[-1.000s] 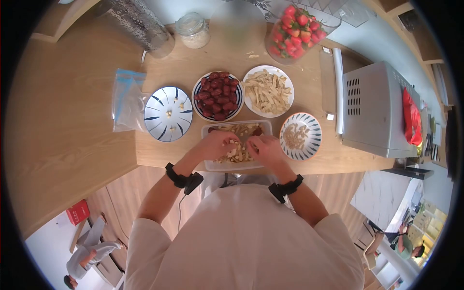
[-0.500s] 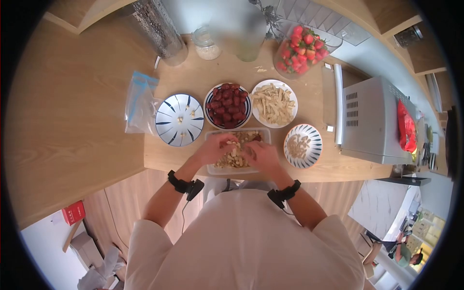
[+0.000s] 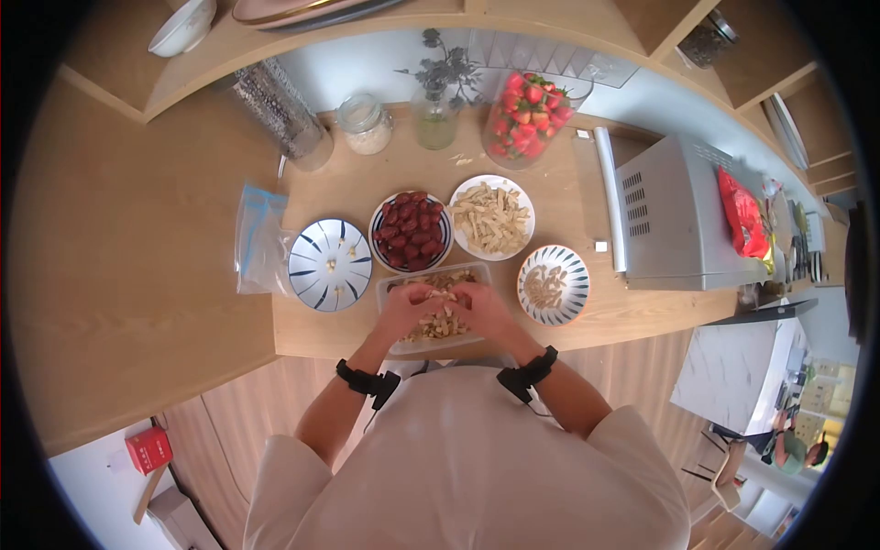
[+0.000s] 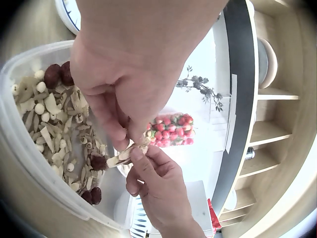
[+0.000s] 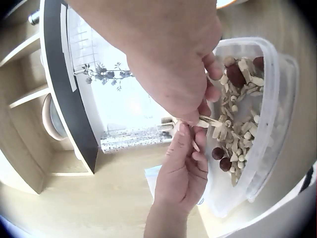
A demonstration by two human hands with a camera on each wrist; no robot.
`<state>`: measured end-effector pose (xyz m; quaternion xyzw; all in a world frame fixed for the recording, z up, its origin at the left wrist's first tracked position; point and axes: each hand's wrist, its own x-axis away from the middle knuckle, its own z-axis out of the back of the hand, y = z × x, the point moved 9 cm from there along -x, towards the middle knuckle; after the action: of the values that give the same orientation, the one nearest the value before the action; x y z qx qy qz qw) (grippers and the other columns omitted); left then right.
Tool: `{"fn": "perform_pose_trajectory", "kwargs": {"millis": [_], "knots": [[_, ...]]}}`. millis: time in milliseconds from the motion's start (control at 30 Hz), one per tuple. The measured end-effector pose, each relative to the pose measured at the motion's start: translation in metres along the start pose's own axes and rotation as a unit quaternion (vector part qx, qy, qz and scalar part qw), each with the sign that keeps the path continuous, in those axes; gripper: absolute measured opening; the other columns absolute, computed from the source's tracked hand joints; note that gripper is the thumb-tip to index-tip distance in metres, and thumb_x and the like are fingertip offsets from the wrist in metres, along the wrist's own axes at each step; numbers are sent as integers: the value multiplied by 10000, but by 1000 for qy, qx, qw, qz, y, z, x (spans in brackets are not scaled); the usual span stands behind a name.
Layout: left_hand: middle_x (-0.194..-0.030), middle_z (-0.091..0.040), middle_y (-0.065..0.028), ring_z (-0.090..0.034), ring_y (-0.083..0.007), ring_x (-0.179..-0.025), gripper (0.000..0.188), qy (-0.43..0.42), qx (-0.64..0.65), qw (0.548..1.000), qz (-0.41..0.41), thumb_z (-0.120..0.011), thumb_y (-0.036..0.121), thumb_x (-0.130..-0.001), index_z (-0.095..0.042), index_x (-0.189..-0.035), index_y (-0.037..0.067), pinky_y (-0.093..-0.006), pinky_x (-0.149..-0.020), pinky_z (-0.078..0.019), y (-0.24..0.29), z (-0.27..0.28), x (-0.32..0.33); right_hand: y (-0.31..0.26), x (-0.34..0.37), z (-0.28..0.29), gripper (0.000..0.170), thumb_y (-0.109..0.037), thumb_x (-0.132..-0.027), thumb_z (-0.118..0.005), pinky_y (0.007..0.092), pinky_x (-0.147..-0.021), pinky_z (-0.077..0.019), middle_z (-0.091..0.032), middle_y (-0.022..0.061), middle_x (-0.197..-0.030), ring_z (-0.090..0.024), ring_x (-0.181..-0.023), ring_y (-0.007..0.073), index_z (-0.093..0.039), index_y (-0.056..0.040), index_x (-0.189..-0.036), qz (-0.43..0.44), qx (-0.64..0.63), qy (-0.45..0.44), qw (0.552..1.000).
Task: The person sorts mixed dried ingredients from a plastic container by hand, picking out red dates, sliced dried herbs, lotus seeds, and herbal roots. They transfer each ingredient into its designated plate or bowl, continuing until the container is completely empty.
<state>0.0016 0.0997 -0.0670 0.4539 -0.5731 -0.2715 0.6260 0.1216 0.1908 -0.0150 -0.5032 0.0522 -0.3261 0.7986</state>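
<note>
Over a clear plastic container [image 3: 488, 275], both hands meet with fingertips together. My left hand [image 3: 403, 310] and right hand [image 3: 484, 312] pinch a few pale dried root slices [image 4: 120, 157] between thumb and fingers. In the right wrist view, slice ends [image 5: 210, 120] stick out beside the right hand's fingers. Inside the container lie a mix of pale slices [image 4: 48, 136], small round white pieces, and several dried red dates [image 4: 53, 77]. Behind it stand a bowl of red dates [image 3: 410, 229] and a white plate of pale root slices [image 3: 492, 218].
A blue-striped plate [image 3: 316, 243] with a few small pieces sits left, beside a zip bag [image 3: 261, 243]. To the right are a bowl of small tan pieces [image 3: 550, 286] and a grey appliance [image 3: 674, 220]. Strawberries [image 3: 527, 119], a glass jar [image 3: 365, 126] and a vase [image 3: 434, 119] stand at the back.
The hands, a little apart over the container before, now have their fingertips together. The head view has tilted up, showing more of the shelf above.
</note>
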Motion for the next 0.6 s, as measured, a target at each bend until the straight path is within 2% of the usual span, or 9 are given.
{"fn": "perform_pose_trajectory", "kwargs": {"millis": [200, 300, 333, 400, 433, 467, 500, 567, 600], "knots": [[-939, -727, -74, -700, -117, -823, 259, 16, -73, 997, 6, -671, 145, -950, -661, -1126, -45, -229, -678, -549, 5, 3, 1, -4, 6, 18, 222, -214, -855, -713, 404, -640, -508, -674, 141, -782, -643, -688, 317, -690, -39, -990, 30, -5, 44, 999], [-911, -733, -73, -699, -109, -792, 252, 15, -156, 988, -11, -660, 148, -955, -668, -1128, -35, -233, -654, -541, 8, 4, 2, -11, 10, 35, 217, -213, -860, -712, 397, -617, -510, -674, 139, -771, -644, -658, 315, -682, -35, -981, 9, -3, 46, 999], [-911, -733, -73, -699, -109, -792, 252, 13, -159, 987, -13, -660, 148, -955, -668, -1128, -35, -233, -654, -541, 7, 5, 3, -7, 11, 42, 207, -203, -861, -714, 391, -601, -508, -676, 140, -768, -643, -638, 315, -680, -34, -975, -25, -38, 54, 997], [-882, -740, -106, -710, -169, -728, 241, 23, -217, 975, -37, -677, 177, -916, -699, -1103, 27, -289, -683, -545, 10, 6, 3, 2, 9, 54, 196, -192, -862, -716, 384, -585, -507, -677, 140, -764, -643, -617, 315, -678, -33, -970, -57, -75, 67, 993], [-882, -740, -106, -710, -169, -728, 241, 21, -220, 974, -39, -677, 177, -916, -699, -1103, 27, -289, -683, -545, 9, 5, 4, 6, 7, 69, 182, -179, -864, -713, 378, -576, -507, -681, 145, -768, -647, -608, 314, -673, -32, -966, -47, -69, 124, 989], [-880, -736, -120, -706, -190, -750, 244, 22, -276, 959, -65, -683, 185, -913, -701, -1093, 22, -307, -696, -540, 13, 3, 5, 10, 6, 84, 169, -165, -867, -711, 372, -567, -507, -685, 149, -772, -650, -598, 314, -668, -32, -961, -36, -62, 180, 981], [-879, -732, -134, -703, -212, -771, 248, 23, -330, 939, -91, -689, 193, -910, -704, -1084, 17, -324, -709, -534, 18, 0, 5, 18, -1, 90, 169, -165, -867, -711, 372, -567, -507, -685, 149, -772, -650, -598, 314, -668, -32, -961, -35, -64, 184, 980], [-881, -725, -148, -698, -235, -777, 251, 20, -335, 938, -92, -687, 204, -908, -707, -1081, 23, -339, -723, -531, 26, -5, 7, 25, -12, 111, 157, -150, -871, -700, 397, -601, -520, -691, 161, -800, -673, -663, 337, -659, -32, -967, 10, -14, 248, 969], [-882, -719, -161, -693, -258, -783, 255, 19, -337, 937, -90, -685, 215, -905, -710, -1077, 29, -354, -736, -527, 28, -6, 8, 29, -19, 116, 157, -150, -871, -700, 397, -601, -520, -691, 161, -800, -673, -663, 337, -659, -32, -967, 10, -14, 250, 968]]}}
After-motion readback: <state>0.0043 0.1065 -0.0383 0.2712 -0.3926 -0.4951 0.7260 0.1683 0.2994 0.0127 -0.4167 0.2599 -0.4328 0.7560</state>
